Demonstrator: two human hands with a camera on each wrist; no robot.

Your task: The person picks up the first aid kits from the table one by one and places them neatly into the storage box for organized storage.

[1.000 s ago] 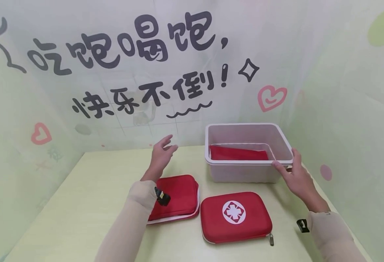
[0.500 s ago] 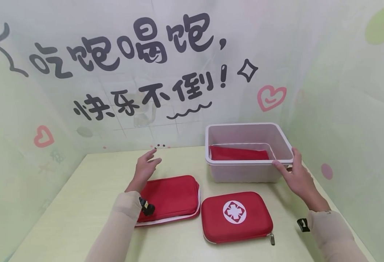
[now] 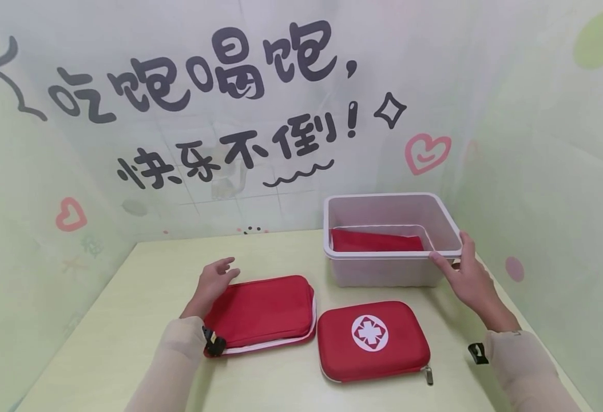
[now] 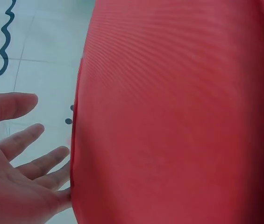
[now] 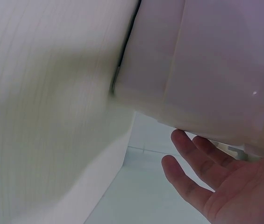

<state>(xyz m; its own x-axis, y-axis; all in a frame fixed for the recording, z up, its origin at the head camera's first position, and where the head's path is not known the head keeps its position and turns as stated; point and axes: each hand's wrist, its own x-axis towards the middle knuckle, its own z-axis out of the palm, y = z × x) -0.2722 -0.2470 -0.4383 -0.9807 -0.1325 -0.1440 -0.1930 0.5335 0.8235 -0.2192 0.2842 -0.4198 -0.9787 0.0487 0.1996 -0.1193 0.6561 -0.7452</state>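
Observation:
My left hand [image 3: 213, 284] is at the far left edge of a red zip case [image 3: 265, 309] with a white-edged seam, lying flat on the table. Its fingers are loosely bent and hold nothing. In the left wrist view the case's red fabric [image 4: 169, 116] fills the right side, and the spread fingers [image 4: 22, 142] are beside its edge. With thumb and fingers, my right hand [image 3: 470, 283] grips the front right corner of a pale plastic bin [image 3: 384, 272]. Something flat and red [image 3: 373, 241] lies inside the bin.
A red first-aid case [image 3: 373, 343] with a white cross emblem and a zip pull lies in front of the bin. Printed curtain walls [image 3: 219, 114] stand behind and on both sides of the pale table [image 3: 111, 320].
My left hand has moved left and toward me, from above the red zip case to its far left edge, uncovering more of it. My right hand keeps its grip on the bin.

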